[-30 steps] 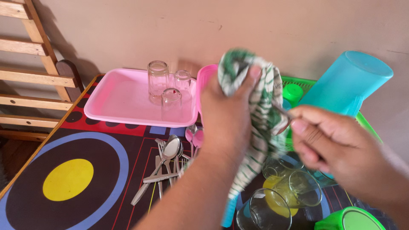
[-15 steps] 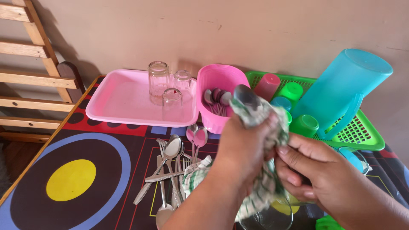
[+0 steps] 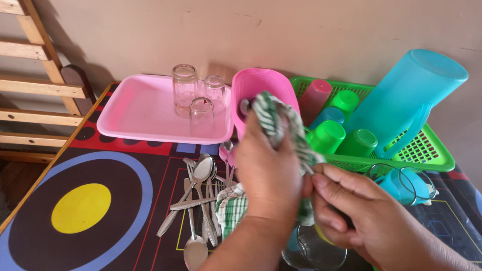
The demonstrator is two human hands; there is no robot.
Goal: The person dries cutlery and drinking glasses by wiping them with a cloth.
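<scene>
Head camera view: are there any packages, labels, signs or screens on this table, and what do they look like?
None show: no package, label, sign or screen.
Only the patterned table cover, black with a yellow disc and blue ring, lies under the pink tray and loose cutlery.

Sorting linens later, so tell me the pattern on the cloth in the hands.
The cloth is white with green stripes, a checked weave; the head view shows it.

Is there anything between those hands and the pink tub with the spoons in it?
Only the cloth, bunched in the left hand, hangs in front of the tub. The right hand pinches something at the cloth's edge; what it is cannot be told.
</scene>
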